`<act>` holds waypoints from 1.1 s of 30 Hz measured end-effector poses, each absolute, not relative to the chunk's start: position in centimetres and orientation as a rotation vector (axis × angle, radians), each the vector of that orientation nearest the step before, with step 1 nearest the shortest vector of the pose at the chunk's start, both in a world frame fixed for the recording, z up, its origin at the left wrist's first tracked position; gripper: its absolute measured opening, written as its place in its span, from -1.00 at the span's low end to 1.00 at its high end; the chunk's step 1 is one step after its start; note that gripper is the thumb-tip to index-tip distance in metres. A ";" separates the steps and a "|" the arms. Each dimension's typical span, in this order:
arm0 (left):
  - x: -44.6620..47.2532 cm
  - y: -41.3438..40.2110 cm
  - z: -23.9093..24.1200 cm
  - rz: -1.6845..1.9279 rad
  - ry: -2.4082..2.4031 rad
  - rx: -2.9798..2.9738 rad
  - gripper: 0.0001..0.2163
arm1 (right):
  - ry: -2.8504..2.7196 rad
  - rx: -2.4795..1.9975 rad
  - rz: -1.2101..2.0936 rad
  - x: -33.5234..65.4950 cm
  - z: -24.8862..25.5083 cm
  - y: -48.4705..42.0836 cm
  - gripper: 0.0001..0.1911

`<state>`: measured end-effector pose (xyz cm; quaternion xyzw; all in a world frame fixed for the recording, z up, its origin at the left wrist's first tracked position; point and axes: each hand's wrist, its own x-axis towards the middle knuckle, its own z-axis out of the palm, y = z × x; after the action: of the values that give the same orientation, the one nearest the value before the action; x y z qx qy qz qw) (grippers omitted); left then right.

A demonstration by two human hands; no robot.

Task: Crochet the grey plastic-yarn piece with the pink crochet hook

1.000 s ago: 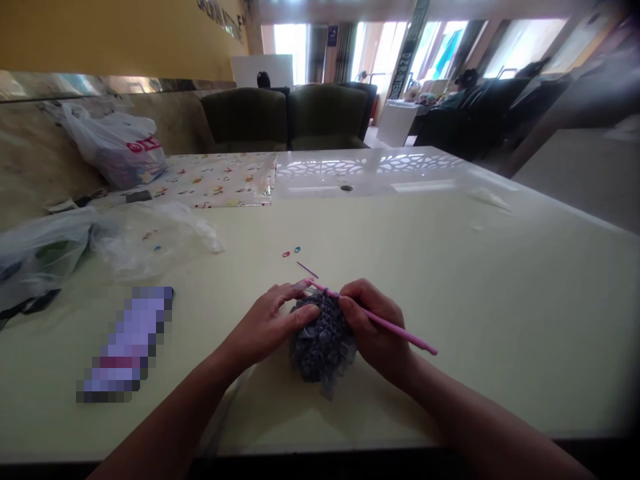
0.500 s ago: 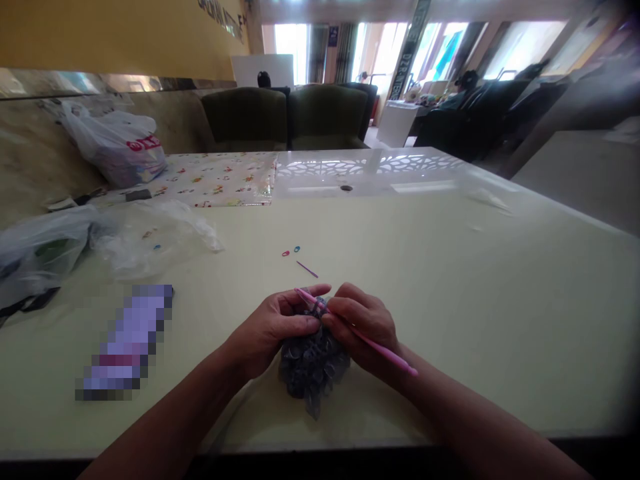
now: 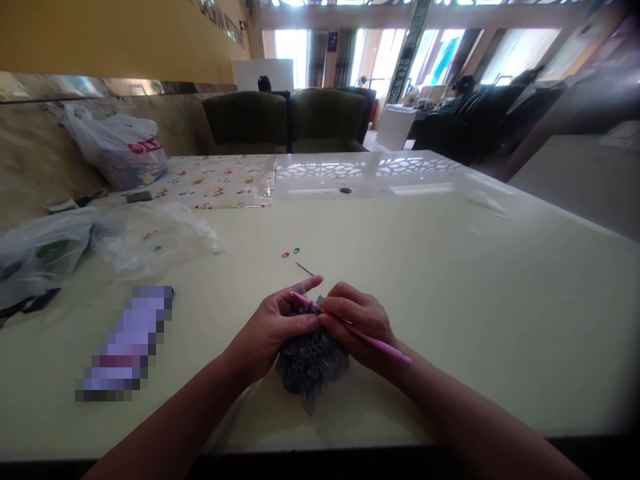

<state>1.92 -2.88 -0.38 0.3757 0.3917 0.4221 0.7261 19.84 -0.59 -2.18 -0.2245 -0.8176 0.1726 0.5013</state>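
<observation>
A dark grey-purple crocheted piece [image 3: 311,363] rests on the pale table [image 3: 450,300] near its front edge. My left hand [image 3: 273,327] is closed on the piece's upper left side, thumb pressed on top and index finger stretched forward. My right hand [image 3: 361,323] pinches a pink crochet hook [image 3: 373,340], whose tip goes into the piece's top edge between my two hands. The hook's handle sticks out to the lower right past my wrist.
Two small stitch-marker rings [image 3: 291,253] and a purple needle [image 3: 303,269] lie just beyond my hands. Clear plastic bags [image 3: 150,237] and a blurred-out object [image 3: 127,340] lie at the left. A white shopping bag [image 3: 123,150] and a patterned sheet [image 3: 220,180] are farther back. Armchairs [image 3: 285,120] stand behind the table.
Both hands and the crocheted piece have drawn slightly toward me and left. The hook has tilted lower, and my left index finger now points forward.
</observation>
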 end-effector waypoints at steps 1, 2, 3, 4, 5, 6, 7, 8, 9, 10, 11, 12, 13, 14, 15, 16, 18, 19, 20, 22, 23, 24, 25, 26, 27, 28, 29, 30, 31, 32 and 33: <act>1.8 -2.9 -0.4 0.933 0.876 0.844 -0.73 | -1.996 -0.557 0.395 19.9 -2.2 -0.5 -0.86; 1.8 -2.9 -0.3 0.935 0.886 0.862 -0.70 | -2.010 -0.571 0.371 19.9 -2.2 -0.5 -0.85; 1.7 -2.9 -0.3 0.931 0.892 0.879 -0.66 | -2.016 -0.577 0.345 19.9 -2.1 -0.5 -0.85; 1.7 -2.9 -0.2 0.921 0.896 0.893 -0.62 | -2.012 -0.574 0.321 19.9 -2.1 -0.5 -0.86; 1.7 -2.9 -0.2 0.903 0.900 0.908 -0.57 | -2.000 -0.565 0.300 19.9 -2.1 -0.5 -0.88; 1.8 -2.9 -0.1 0.881 0.912 0.933 -0.54 | -1.981 -0.554 0.289 19.8 -2.1 -0.6 -0.89; 1.8 -2.9 0.0 0.862 0.939 0.975 -0.52 | -1.961 -0.550 0.290 19.8 -2.1 -0.6 -0.90; 1.9 -2.8 0.0 0.852 0.987 1.039 -0.53 | -1.940 -0.552 0.300 19.8 -2.1 -0.6 -0.90; 2.0 -2.8 0.0 0.849 1.054 1.119 -0.54 | -1.920 -0.565 0.316 19.7 -2.1 -0.6 -0.90; 2.0 -2.7 0.0 0.855 1.131 1.208 -0.55 | -1.904 -0.585 0.332 19.7 -2.1 -0.6 -0.89; 2.1 -2.6 -0.1 0.864 1.211 1.293 -0.53 | -1.894 -0.604 0.345 19.7 -2.2 -0.6 -0.89; 2.1 -2.5 -0.2 0.872 1.288 1.368 -0.50 | -1.887 -0.619 0.352 19.7 -2.3 -0.7 -0.88; 2.0 -2.4 -0.3 0.875 1.352 1.431 -0.45 | -1.884 -0.632 0.356 19.7 -2.4 -0.7 -0.88; 1.9 -2.2 -0.5 0.871 1.405 1.483 -0.38 | -1.879 -0.645 0.357 19.7 -2.5 -0.7 -0.87; 1.8 -2.1 -0.6 0.860 1.447 1.529 -0.31 | -1.870 -0.660 0.358 19.7 -2.6 -0.8 -0.86; 1.7 -2.1 -0.7 0.842 1.481 1.568 -0.26 | -1.855 -0.675 0.355 19.7 -2.7 -0.8 -0.86; 1.6 -2.0 -0.6 0.806 1.522 1.627 -0.20 | -1.825 -0.702 0.349 19.7 -2.9 -1.0 -0.86; 1.5 -2.0 -0.5 0.806 1.527 1.649 -0.19 | -1.815 -0.708 0.345 19.7 -2.9 -1.1 -0.86; 1.5 -2.0 -0.3 0.826 1.520 1.665 -0.20 | -1.811 -0.705 0.340 19.7 -2.8 -1.1 -0.85; 1.6 -2.2 0.1 0.905 1.452 1.643 -0.20 | -1.821 -0.677 0.336 19.7 -2.7 -1.2 -0.84; 1.7 -2.4 0.2 0.951 1.379 1.586 -0.20 | -1.830 -0.655 0.343 19.6 -2.6 -1.1 -0.85; 1.8 -2.6 0.2 0.984 1.283 1.498 -0.20 | -1.837 -0.632 0.354 19.6 -2.5 -1.1 -0.85; 1.9 -2.7 0.2 1.003 1.181 1.389 -0.19 | -1.846 -0.610 0.372 19.7 -2.4 -1.0 -0.85; 2.0 -2.9 0.2 1.009 1.085 1.276 -0.18 | -1.861 -0.589 0.398 19.7 -2.3 -0.9 -0.84; 2.1 -3.0 0.1 1.012 1.010 1.180 -0.16 | -1.881 -0.569 0.430 19.8 -2.3 -0.8 -0.83; 2.2 -3.1 0.1 1.017 0.964 1.113 -0.15 | -1.907 -0.551 0.460 19.9 -2.2 -0.7 -0.81; 2.2 -3.2 0.1 1.022 0.947 1.076 -0.13 | -1.936 -0.539 0.481 20.0 -2.1 -0.5 -0.79; 2.2 -3.2 0.1 1.031 0.953 1.064 -0.12 | -1.968 -0.529 0.493 20.1 -2.1 -0.3 -0.78; 2.2 -3.2 0.2 1.041 0.973 1.068 -0.12 | -2.004 -0.522 0.493 20.3 -2.0 -0.2 -0.78; 2.2 -3.2 0.2 1.049 1.001 1.083 -0.12 | -2.042 -0.525 0.473 20.4 -2.0 0.0 -0.78; 2.3 -3.2 0.4 1.056 1.034 1.105 -0.14 | -2.076 -0.541 0.426 20.5 -2.0 0.1 -0.78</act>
<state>2.29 -3.20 0.36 0.4772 0.4466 0.4564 0.6037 20.45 0.08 -2.00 -0.2199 -0.8430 0.1730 0.4594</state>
